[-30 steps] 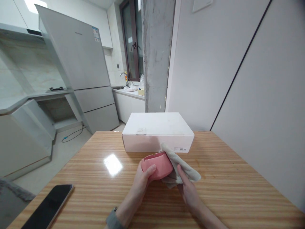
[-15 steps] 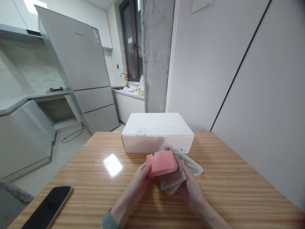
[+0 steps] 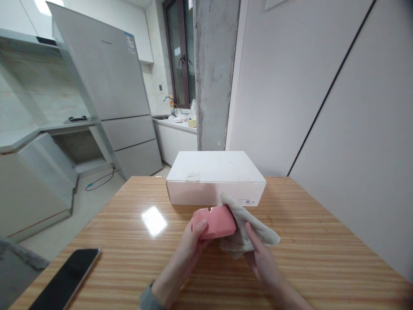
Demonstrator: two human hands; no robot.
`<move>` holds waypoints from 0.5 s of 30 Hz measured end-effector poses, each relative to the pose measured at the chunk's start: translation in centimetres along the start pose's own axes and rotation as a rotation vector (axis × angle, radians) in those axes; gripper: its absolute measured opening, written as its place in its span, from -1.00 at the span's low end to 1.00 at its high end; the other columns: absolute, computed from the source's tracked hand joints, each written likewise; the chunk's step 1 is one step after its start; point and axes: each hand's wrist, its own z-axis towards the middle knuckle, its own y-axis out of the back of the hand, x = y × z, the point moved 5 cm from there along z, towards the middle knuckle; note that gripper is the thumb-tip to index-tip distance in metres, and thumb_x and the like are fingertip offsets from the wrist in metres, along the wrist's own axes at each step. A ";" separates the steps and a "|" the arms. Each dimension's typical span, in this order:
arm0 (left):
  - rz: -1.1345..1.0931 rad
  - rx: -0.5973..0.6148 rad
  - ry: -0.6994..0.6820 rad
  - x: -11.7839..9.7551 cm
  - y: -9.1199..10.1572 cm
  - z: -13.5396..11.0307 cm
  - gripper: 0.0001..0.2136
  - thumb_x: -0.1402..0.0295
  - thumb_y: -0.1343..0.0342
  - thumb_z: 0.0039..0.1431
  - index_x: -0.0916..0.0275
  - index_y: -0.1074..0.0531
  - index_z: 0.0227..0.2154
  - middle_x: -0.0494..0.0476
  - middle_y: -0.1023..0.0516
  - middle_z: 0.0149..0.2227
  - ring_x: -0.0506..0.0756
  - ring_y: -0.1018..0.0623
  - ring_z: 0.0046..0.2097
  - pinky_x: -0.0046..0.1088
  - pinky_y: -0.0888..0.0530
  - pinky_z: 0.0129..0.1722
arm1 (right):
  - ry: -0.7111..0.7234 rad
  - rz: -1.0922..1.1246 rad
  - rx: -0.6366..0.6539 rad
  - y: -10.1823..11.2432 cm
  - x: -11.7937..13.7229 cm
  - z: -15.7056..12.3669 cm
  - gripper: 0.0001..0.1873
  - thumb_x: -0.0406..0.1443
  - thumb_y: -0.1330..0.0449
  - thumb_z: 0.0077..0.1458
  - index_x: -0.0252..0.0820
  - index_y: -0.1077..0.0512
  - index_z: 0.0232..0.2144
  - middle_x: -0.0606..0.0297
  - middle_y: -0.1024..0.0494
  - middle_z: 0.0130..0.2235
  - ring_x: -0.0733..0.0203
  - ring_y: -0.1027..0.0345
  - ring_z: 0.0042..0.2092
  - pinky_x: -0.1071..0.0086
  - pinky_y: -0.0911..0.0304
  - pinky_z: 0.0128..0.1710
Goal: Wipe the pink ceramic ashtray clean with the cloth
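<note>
My left hand (image 3: 191, 242) grips a pink dish-like object (image 3: 215, 221) with notches in its rim, holding it tilted just above the wooden table (image 3: 322, 241). My right hand (image 3: 262, 257) holds a beige cloth (image 3: 250, 227) pressed against the pink object's right side. Both hands are closed on what they hold.
A white cardboard box (image 3: 214, 176) lies on the table just behind the hands. A black phone (image 3: 66, 280) rests at the table's near left corner. Beyond the table are a concrete pillar (image 3: 214, 73), a grey refrigerator (image 3: 108, 86), a counter with a sink, and a white wall on the right.
The pink object has been turned in my left hand, and the cloth in my right hand has shifted along its right side. My view has moved slightly.
</note>
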 end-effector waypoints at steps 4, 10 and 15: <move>0.013 -0.066 0.001 0.2 0.4 0.2 -0.44 0.14 -0.31 -0.04 0.24 -0.40 0.03 0.26 -0.49 0.07 0.30 -0.40 0.15 -0.18 -0.30 0.14 | 0.006 -0.017 0.000 0.3 -0.4 0.3 -0.48 0.03 -0.42 -0.23 -0.03 -0.59 -0.19 0.25 -0.63 -0.08 -0.05 -0.38 0.10 0.11 -0.24 0.13; 0.030 0.023 0.076 0.4 -0.3 0.4 -0.54 0.10 -0.14 0.12 0.23 -0.44 0.03 0.22 -0.51 0.07 0.28 -0.43 0.11 -0.23 -0.39 0.02 | -0.052 0.029 -0.059 0.9 0.5 0.5 -0.58 0.02 -0.39 -0.17 -0.12 -0.61 -0.31 0.24 -0.69 -0.31 0.00 -0.56 -0.22 0.23 -0.44 -0.16; 0.040 0.103 -0.027 0.2 -0.7 0.2 -0.48 0.03 -0.21 0.06 0.31 -0.49 -0.03 0.30 -0.54 0.00 0.30 -0.44 0.10 -0.23 -0.35 0.06 | -0.091 0.118 0.008 -0.2 0.8 0.3 -0.52 0.02 -0.36 -0.12 -0.14 -0.59 -0.21 0.19 -0.68 -0.21 -0.08 -0.48 -0.03 0.15 -0.37 -0.03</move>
